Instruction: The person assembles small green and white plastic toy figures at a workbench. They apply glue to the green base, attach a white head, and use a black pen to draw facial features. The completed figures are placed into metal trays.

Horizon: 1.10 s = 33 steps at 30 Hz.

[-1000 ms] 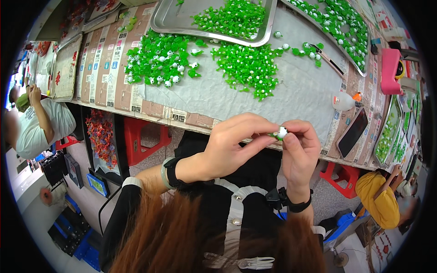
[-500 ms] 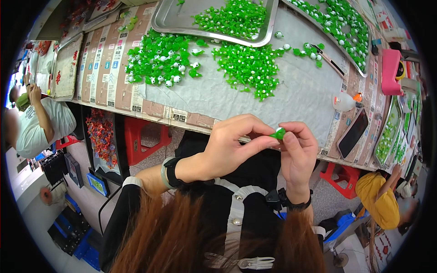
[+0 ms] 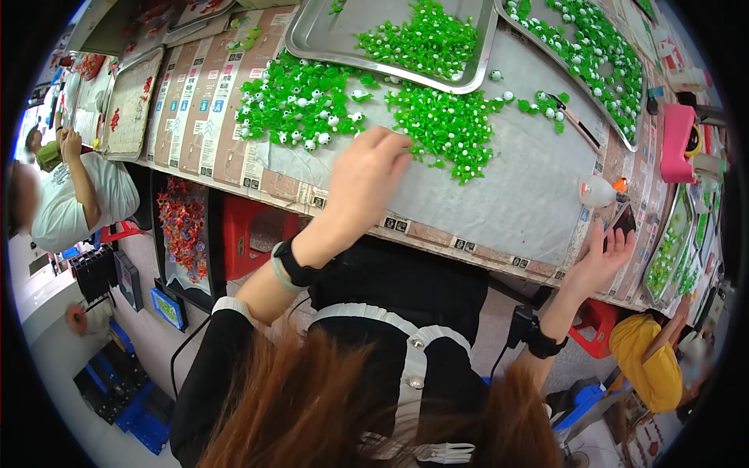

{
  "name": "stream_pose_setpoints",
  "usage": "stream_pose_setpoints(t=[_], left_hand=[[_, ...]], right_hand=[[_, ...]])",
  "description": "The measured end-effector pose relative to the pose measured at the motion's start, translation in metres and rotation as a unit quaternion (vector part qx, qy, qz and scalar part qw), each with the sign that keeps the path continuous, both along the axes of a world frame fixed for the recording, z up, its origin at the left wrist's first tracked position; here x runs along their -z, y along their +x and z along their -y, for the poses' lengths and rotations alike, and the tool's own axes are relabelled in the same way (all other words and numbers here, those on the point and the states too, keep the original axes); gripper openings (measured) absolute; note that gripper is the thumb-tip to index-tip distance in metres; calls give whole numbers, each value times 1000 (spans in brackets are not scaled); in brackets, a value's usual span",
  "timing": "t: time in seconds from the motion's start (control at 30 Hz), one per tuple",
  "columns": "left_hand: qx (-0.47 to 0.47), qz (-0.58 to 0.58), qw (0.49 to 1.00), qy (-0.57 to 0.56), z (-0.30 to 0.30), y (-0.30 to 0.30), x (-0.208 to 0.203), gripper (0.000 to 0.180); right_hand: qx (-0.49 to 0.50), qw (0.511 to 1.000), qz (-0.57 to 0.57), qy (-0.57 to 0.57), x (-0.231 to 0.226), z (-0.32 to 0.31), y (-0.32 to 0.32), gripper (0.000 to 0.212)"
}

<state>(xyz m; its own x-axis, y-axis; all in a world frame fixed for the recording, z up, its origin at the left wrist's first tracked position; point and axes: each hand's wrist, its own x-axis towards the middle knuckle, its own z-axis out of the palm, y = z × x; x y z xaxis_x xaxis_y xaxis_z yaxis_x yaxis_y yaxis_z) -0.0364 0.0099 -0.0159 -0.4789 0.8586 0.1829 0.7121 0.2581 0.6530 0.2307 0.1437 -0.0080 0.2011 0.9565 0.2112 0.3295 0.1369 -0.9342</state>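
Note:
My left hand [image 3: 363,183] is over the grey work sheet [image 3: 523,203], between two heaps, its fingers curled in toward the thumb. Whatever is in its fingertips, if anything, is hidden. Beyond and to its left lies a heap of green pieces with white eyeball-like balls [image 3: 300,105]. Small green plastic parts with white dots [image 3: 449,129] form another heap just right of its fingers. My right hand [image 3: 599,261] is at the table's right front, palm up with fingers spread and nothing in them. It partly covers a dark phone [image 3: 626,222].
A metal tray [image 3: 484,58] with green parts stands at the back, and a second tray [image 3: 573,66] at the back right. Tweezers [image 3: 577,125], a small white bottle [image 3: 597,192] and a pink holder [image 3: 676,144] lie to the right. People sit at both sides.
Both hands held a small green piece together before; now they are apart. The left has moved forward and left to the heaps, the right outward to the right, opening. The view has shifted slightly.

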Motion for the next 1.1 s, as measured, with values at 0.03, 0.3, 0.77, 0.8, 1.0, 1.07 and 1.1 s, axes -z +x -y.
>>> stream_pose_setpoints(t=[0.03,0.3,0.77,0.8,1.0,1.07,1.1], left_hand=[[13,-28,999,-5,-4,4,2,11],[22,237,971,-15,-3,4,-3,12],[48,894,446,2,10,29,-18,18],[54,900,433,5,10,30,-17,18],[4,913,407,5,9,32,-21,18],[-15,912,411,-4,8,33,-23,18],[-24,911,412,-8,8,33,-23,18]], right_hand=[[0,1000,23,-1,0,-6,1,58],[-156,982,-32,-98,27,-44,15,48],[-226,848,-414,-242,-44,36,-36,32],[-255,836,-417,-248,-44,41,-38,33],[-264,877,-327,-233,-48,57,-45,41],[-234,902,-302,-204,-57,64,-53,44],[-232,914,-283,-177,-58,67,-55,45]])
